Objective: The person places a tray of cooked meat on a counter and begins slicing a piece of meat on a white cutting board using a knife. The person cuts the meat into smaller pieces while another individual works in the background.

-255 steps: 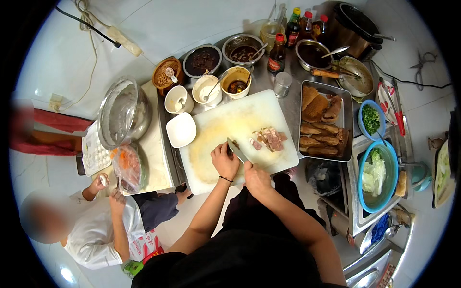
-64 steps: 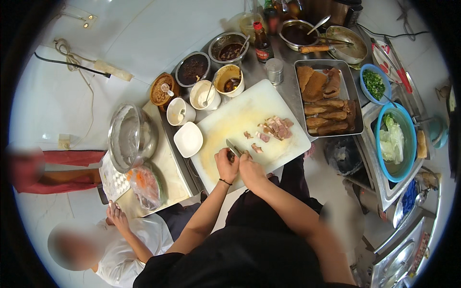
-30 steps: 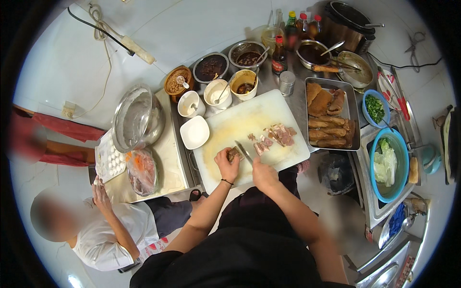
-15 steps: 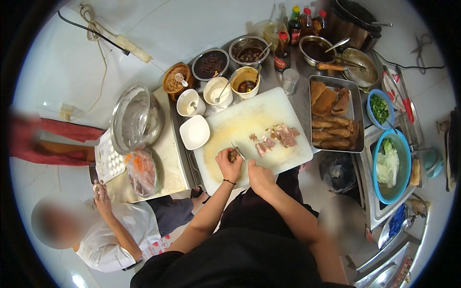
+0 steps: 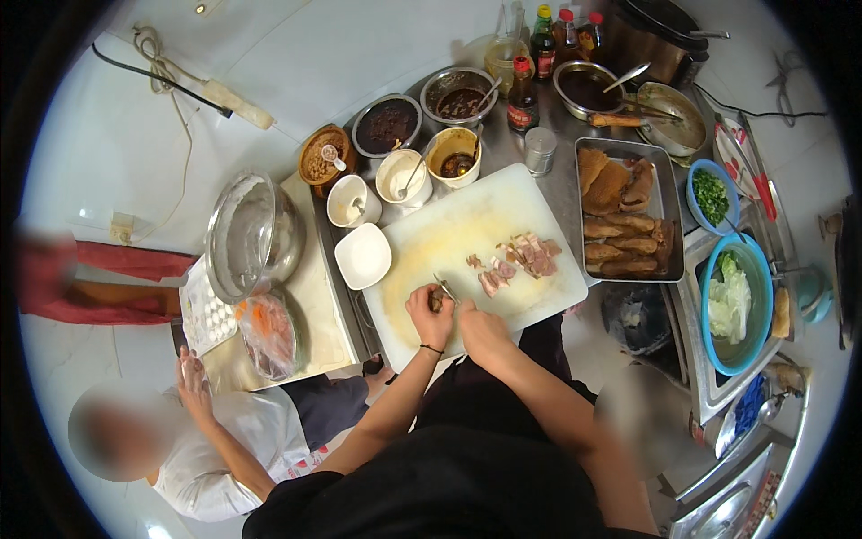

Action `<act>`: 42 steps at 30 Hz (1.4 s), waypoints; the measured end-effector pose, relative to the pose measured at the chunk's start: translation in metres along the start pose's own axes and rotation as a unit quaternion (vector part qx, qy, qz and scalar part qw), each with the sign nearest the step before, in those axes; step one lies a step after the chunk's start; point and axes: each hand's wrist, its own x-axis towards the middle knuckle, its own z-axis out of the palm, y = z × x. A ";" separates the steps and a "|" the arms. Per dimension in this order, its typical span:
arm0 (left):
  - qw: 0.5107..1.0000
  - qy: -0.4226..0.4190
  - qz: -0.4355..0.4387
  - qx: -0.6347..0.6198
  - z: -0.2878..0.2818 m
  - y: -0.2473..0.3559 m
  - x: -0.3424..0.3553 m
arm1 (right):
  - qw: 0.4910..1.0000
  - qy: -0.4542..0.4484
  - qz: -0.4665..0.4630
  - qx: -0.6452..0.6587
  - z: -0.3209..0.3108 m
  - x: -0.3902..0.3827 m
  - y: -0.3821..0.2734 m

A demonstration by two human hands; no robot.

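On the white cutting board, near its front edge, my left hand is closed over a small brown piece of meat, mostly hidden by the fingers. My right hand is wrapped round the handle of a knife, which the fist covers. Its narrow blade points away from me and lies right against the piece, beside my left fingertips. Farther right on the board are chopped pink and brown meat pieces, with a few smaller bits left of them.
A white square dish sits at the board's left edge. Behind are cups, sauce bowls and bottles. To the right stand a tray of browned meat and a blue basin. A person works at left near a steel bowl.
The view has shifted slightly. My hands stay at the meat and knife, with only a small movement. At the left, the other person's hand has lowered a little and its fingers look straighter.
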 end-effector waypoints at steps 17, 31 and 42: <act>0.997 -0.038 0.000 -0.061 -0.004 -0.017 -0.005 | 0.997 0.033 0.055 0.035 0.032 0.028 -0.006; 1.000 -0.008 0.028 -0.007 0.000 -0.013 -0.005 | 0.999 0.002 0.044 -0.010 0.032 0.021 0.005; 1.000 0.020 -0.009 -0.021 0.000 -0.008 -0.009 | 0.997 0.058 -0.022 -0.035 0.014 -0.007 0.013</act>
